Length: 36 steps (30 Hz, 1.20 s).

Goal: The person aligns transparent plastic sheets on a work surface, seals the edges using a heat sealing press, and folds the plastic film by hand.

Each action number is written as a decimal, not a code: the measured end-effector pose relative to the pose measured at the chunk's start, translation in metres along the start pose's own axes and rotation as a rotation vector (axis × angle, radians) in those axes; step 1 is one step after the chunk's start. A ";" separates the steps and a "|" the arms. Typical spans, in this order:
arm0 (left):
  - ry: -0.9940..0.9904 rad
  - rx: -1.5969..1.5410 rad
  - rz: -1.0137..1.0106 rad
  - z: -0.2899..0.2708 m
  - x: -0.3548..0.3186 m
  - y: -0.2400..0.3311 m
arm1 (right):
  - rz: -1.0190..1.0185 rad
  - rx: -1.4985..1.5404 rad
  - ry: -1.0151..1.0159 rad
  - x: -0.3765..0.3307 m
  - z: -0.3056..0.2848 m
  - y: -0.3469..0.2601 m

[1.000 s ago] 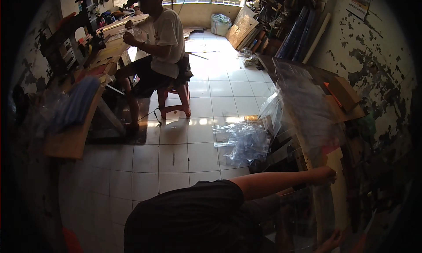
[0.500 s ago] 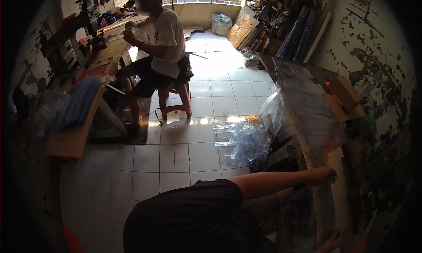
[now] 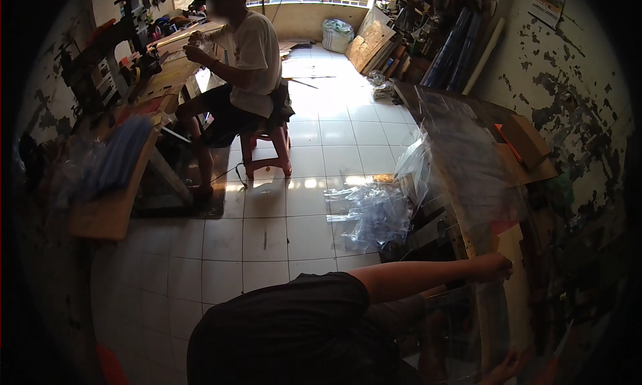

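At the right-hand workbench (image 3: 461, 214), my left arm reaches across and my left hand (image 3: 493, 267) is closed at the edge of a pale yellowish strip (image 3: 513, 278). Whatever its fingers grip is too small and dark to make out. Nearer the lower edge, my right hand (image 3: 503, 369) is by the other end of that strip, fingers drawn together; what they hold is unclear. Between my body and the bench hangs a clear plastic sheet (image 3: 451, 331), hard to trace in the shade. More clear plastic sheeting (image 3: 475, 164) covers the bench beyond my left hand.
A pile of clear plastic pieces (image 3: 374, 214) lies on the tiled floor beside the bench. An open cardboard box (image 3: 525, 144) stands against the peeling wall. Across the room a co-worker (image 3: 251, 64) sits on a red stool (image 3: 267, 151) at a long table (image 3: 170, 77).
Both my hands stay nearly in place. The co-worker's hands have shifted slightly at the table.
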<state>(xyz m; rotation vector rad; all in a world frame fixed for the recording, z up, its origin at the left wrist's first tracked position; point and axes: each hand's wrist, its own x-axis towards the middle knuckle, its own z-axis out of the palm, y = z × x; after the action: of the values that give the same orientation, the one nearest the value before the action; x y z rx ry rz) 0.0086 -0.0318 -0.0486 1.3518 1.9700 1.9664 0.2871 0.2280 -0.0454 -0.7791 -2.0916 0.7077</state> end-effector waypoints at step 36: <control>-0.010 0.063 -0.022 0.000 -0.003 0.009 | -0.020 0.140 -0.051 -0.001 -0.004 -0.002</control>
<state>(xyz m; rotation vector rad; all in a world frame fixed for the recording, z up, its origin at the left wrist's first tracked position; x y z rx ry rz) 0.0149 -0.0352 -0.0422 1.3441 2.0502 1.8997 0.2904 0.2267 -0.0426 -0.6682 -2.0674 0.8615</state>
